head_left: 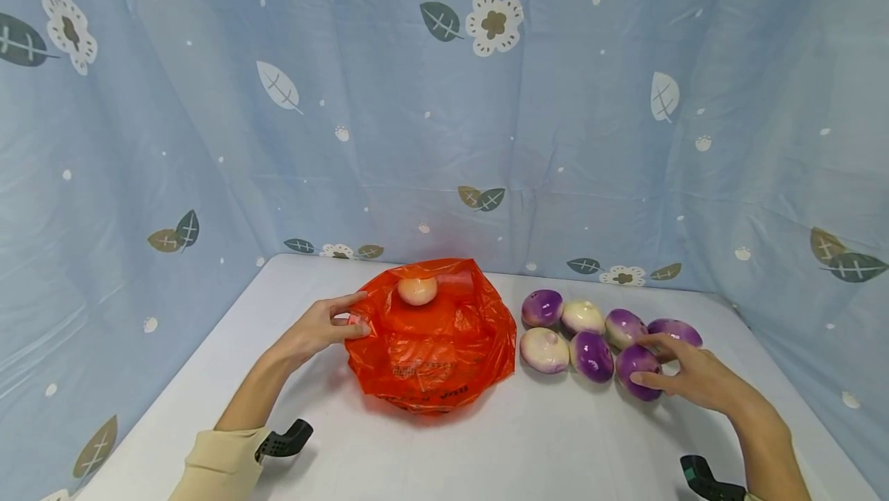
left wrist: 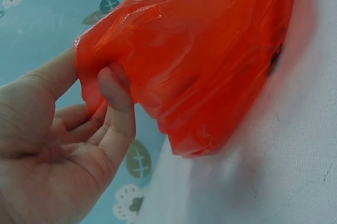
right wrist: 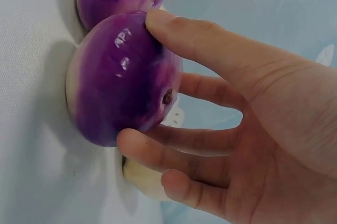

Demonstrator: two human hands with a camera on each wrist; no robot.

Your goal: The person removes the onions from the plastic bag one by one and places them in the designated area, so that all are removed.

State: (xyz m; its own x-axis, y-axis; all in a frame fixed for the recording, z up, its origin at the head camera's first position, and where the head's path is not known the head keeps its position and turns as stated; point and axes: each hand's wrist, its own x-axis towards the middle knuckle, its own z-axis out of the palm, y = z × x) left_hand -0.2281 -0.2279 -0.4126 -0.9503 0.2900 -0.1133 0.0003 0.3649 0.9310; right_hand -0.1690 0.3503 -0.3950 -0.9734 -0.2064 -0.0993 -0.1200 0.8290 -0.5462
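My left hand (head_left: 316,329) pinches the left edge of a red plastic bag (head_left: 430,374), whose mouth stands wide and faces me. In the left wrist view, the bag's thin film (left wrist: 179,60) is caught between thumb and fingers. One pale round turnip (head_left: 417,292) lies inside the bag. Off to the right, my right hand (head_left: 698,374) grips a glossy purple turnip (head_left: 637,372) at the near right end of a cluster. Thumb and fingertips span this turnip (right wrist: 118,84) in the right wrist view, its brown stem scar turned toward the palm.
More purple-and-white turnips sit close together in two rows, among them a pale one (head_left: 545,350), a dark purple one (head_left: 592,356) and one at the far right (head_left: 675,331). The white table (head_left: 486,451) meets a blue patterned curtain (head_left: 389,138) at its back and sides.
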